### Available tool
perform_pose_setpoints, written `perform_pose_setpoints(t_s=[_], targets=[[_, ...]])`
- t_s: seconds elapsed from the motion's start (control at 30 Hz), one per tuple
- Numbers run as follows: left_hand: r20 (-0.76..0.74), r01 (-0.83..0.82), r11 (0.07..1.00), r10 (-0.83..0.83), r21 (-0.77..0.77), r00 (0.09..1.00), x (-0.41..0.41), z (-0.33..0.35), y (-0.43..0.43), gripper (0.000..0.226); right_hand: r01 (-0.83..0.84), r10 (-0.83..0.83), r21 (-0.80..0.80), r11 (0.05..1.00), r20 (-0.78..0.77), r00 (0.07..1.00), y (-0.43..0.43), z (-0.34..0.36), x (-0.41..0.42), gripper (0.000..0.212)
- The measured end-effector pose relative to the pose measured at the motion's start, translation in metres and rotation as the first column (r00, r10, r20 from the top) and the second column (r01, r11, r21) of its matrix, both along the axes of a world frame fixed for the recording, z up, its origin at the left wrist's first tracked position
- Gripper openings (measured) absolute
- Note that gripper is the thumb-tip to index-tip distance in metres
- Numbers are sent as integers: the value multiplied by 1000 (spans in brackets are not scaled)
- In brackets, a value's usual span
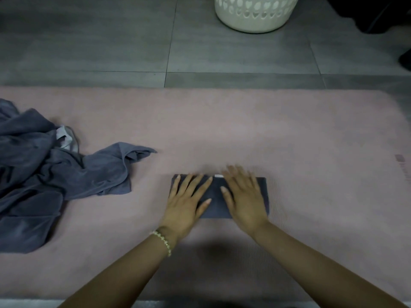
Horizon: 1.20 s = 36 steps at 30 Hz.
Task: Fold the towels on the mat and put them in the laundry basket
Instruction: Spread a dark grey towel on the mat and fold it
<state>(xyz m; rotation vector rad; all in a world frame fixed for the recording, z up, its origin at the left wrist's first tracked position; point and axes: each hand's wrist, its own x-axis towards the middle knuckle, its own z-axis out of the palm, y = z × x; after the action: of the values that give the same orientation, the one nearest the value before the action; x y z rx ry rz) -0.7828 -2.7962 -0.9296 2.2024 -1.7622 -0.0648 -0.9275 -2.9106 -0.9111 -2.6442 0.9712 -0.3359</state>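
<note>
**Currently: Both Hands Flat on the Folded Towel**

The folded towel [214, 193] lies as a small grey rectangle on the pink mat [244, 130]. The left hand [185, 203] and right hand [244, 196] rest palm-down on it, side by side. Their fingers are straight and spread and grip nothing. The right fingertips are blurred. Unfolded towels [44, 174] lie heaped at the mat's left. The laundry basket [255, 18] stands on the floor beyond the mat.
</note>
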Motion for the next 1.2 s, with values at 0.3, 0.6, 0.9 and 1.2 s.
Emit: perform_pose_setpoints(t_s=[0.3, 0.6, 0.9, 1.2], targets=[[-211, -127, 973, 167, 193, 963, 10, -6, -5, 83, -155, 185, 168, 973, -177, 967, -16, -21, 2, 78], [-632, -756, 595, 703, 273, 325, -3, 2, 7, 55, -75, 253, 440, 895, -362, 897, -49, 17, 15, 76], [-672, -557, 397, 567, 729, -476, -20, 12, 4, 87, 99, 218, 786, 610, -287, 933, -44, 19, 9, 59], [-895, -355, 853, 248, 383, -370, -42, 59, -31, 46, 144, -329, 905, 400, -5, 944, -27, 33, -1, 38]])
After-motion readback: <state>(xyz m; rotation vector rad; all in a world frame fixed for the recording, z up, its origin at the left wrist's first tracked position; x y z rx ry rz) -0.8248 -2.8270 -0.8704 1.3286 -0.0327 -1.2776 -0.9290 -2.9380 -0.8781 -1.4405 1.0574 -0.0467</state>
